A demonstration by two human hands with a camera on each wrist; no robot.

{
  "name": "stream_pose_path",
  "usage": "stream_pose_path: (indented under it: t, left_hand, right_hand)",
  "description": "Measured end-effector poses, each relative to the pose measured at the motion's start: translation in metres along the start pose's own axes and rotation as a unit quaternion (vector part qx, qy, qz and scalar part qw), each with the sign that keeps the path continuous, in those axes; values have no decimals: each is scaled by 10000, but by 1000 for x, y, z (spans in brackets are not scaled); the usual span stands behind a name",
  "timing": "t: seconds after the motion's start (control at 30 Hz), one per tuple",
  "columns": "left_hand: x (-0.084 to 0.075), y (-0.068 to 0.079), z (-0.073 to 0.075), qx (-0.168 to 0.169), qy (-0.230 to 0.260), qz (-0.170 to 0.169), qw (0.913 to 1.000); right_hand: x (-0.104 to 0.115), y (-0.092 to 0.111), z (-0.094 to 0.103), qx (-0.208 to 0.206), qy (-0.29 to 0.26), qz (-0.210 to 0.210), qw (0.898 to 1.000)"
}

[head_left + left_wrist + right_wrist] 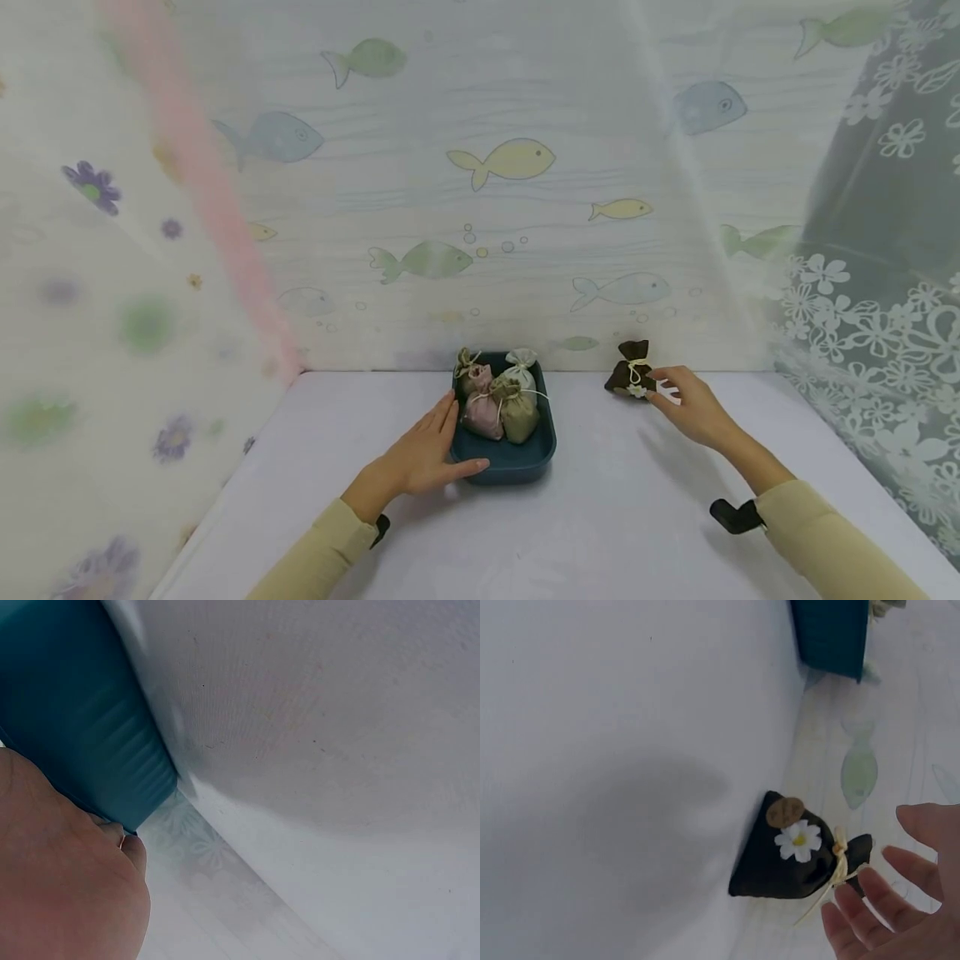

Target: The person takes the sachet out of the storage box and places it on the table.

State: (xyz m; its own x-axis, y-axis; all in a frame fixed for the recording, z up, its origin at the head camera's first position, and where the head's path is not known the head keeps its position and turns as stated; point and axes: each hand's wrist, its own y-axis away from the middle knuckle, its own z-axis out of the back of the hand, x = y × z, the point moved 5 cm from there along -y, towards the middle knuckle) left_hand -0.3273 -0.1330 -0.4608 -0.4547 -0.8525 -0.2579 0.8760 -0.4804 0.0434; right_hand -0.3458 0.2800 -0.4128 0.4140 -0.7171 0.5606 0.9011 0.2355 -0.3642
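Note:
My left hand (423,446) rests along the left side of a dark blue plastic bin (513,475), fingers extended at its rim and thumb over the front edge. In the left wrist view, the hand (67,862) overlaps the bin's rim. Several small drawstring pouches, such as a pink one (482,415), an olive one (516,417) and a white one (522,371), fill the bin's far part. At the right, my right hand (693,408) reaches to a dark brown drawstring pouch (628,377), fingers spread and loosely bent beside it. A white flower (798,840) and pale cord decorate that pouch.
Bin and brown pouch stand on a white table (600,517), near its far edge. Behind it hangs a pale curtain printed with fish (517,158). A flowered curtain (112,333) hangs at the left, and a lacy one (892,367) at the right.

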Motion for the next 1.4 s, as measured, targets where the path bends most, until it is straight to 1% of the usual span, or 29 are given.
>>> stream_pose_path:
  t: [0.17, 0.37, 0.6, 0.7, 0.93, 1.13, 1.23, 1.4]
  left_hand:
    - [-1, 1, 3, -58, 57, -9, 10000]
    - [-4, 3, 2, -60, 104, 22, 9999]
    - [-5, 4, 1, -52, 121, 12, 9999]
    - [-5, 4, 0, -46, 130, 15, 9999]
    - [-4, 6, 0, -23, 105, 67, 9999]
    - [-5, 5, 0, 4, 167, -2, 9999]
    - [-5, 4, 0, 9, 129, 22, 9999]
    - [-5, 5, 2, -3, 106, 18, 9999]
  right_hand:
    - [16, 0, -6, 38, -105, 165, 9998]
    - [35, 2, -15, 205, -278, 258, 9991]
    - [51, 0, -32, 314, -449, 387, 9977]
    - [58, -2, -38, 321, -440, 445, 9975]
    - [75, -8, -51, 354, -463, 532, 9969]
    - [85, -16, -63, 466, -551, 576, 9957]
    - [90, -20, -71, 525, -604, 603, 9950]
    - [96, -28, -81, 590, -543, 658, 9946]
